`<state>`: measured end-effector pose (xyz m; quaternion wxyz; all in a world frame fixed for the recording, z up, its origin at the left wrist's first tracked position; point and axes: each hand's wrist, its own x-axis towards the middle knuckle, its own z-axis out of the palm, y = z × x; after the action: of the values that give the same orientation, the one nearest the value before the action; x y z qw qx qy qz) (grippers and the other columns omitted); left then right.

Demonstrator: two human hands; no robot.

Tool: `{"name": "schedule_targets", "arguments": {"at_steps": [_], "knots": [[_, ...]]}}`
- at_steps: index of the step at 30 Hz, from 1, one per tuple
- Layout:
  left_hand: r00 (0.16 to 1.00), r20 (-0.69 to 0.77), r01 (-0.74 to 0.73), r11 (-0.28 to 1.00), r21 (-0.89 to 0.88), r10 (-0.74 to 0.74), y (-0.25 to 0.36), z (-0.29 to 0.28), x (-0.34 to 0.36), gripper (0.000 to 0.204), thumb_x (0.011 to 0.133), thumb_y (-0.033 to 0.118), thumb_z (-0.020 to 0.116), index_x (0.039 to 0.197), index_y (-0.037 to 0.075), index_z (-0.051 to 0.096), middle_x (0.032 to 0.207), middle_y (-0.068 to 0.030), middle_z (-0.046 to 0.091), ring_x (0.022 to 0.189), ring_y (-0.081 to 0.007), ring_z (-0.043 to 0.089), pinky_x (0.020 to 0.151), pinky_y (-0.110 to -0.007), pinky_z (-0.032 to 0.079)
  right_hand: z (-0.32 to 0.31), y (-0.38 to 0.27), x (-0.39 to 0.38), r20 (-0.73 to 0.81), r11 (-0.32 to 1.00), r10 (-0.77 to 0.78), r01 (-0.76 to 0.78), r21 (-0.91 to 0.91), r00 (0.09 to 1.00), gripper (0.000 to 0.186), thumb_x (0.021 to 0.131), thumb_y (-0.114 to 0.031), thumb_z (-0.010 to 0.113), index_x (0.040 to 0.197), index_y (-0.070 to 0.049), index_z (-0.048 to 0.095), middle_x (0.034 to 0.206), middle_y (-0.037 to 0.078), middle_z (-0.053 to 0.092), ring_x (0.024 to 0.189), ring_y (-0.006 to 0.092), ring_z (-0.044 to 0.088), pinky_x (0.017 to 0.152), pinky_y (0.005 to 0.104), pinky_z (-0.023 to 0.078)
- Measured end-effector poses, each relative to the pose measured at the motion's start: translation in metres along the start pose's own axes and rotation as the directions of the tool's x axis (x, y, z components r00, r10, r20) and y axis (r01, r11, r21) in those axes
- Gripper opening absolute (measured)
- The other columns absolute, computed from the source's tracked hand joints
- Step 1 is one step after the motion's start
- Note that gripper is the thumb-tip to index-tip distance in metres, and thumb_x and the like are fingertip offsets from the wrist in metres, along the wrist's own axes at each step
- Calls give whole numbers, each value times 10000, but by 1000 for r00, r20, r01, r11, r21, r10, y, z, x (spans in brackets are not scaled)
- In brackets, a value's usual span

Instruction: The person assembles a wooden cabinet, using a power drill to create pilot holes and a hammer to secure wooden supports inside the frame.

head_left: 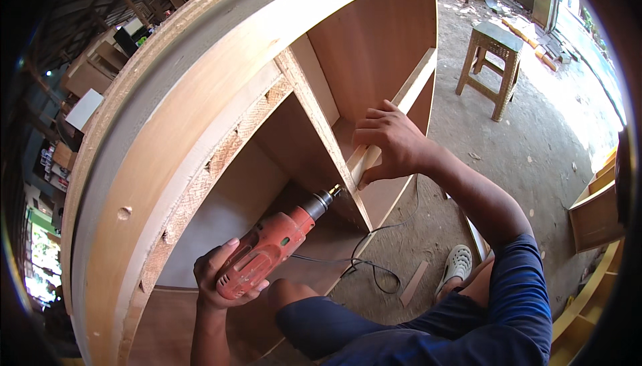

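Observation:
My left hand (224,276) is wrapped round the rear of a red power drill (271,249), whose black chuck points up and right. Its bit meets the upright divider panel (321,125) of a large wooden cabinet (194,108), or lies just in front of it; I cannot tell which. Across the divider, my right hand (394,142) grips a pale wooden strip (418,81) near its lower end. That strip runs from the divider up to the cabinet's far side. The drill's trigger is hidden.
A black cord (381,282) trails over the concrete floor near my foot in a white clog (458,263). A woven stool (491,58) stands at the upper right. Wooden drawers or frames (595,219) lie at the right edge. A thin wood offcut (414,284) lies beside the cord.

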<state>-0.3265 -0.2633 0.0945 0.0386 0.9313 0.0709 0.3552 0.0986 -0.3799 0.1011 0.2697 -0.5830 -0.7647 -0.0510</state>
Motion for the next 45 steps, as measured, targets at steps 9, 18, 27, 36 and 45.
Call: {"name": "schedule_targets", "arguments": {"at_steps": [9, 18, 27, 36, 45], "knots": [[998, -58, 2, 997, -75, -7, 1, 2, -4, 805, 736, 556, 856, 1262, 3, 599, 1190, -109, 689, 845, -271, 748, 720, -366, 624, -1, -1, 2, 8, 1000, 9, -9, -27, 1000, 577, 527, -466, 942, 911, -119, 686, 883, 25, 643, 950, 242, 588, 840, 408, 388], [973, -88, 182, 944, -275, -213, 6, 17, -36, 863, 718, 585, 862, 1277, -12, 585, 1198, -142, 690, 866, -286, 749, 744, -374, 624, -3, -1, 1, 2, 998, 7, -7, -57, 1000, 577, 518, -474, 944, 863, -108, 664, 848, 41, 618, 938, 254, 578, 855, 400, 393], [675, 104, 435, 279, -856, -731, 42, 109, -103, 733, 831, 588, 751, 1263, 28, 557, 1039, -102, 662, 848, -235, 667, 661, -357, 577, 3, -1, -5, -74, 999, -14, 11, -48, 997, 594, 524, -504, 937, 853, -97, 657, 845, 60, 619, 940, 268, 574, 910, 393, 390], [-49, 518, 16, -519, -855, -854, -10, 246, -164, 680, 895, 798, 490, 1047, 137, 535, 819, -15, 592, 673, -214, 563, 440, -496, 449, 2, -7, -2, 0, 997, 48, -48, -65, 999, 613, 536, -532, 932, 900, -104, 688, 917, 49, 669, 999, 261, 586, 978, 410, 368], [46, 617, -98, -618, -780, -786, 12, 304, -231, 616, 940, 771, 358, 986, 198, 578, 749, 11, 586, 507, -246, 466, 412, -480, 413, 0, -10, 0, 45, 992, 93, -89, -88, 995, 645, 533, -572, 925, 904, -98, 694, 934, 48, 672, 1026, 261, 587, 1013, 414, 362]]}}
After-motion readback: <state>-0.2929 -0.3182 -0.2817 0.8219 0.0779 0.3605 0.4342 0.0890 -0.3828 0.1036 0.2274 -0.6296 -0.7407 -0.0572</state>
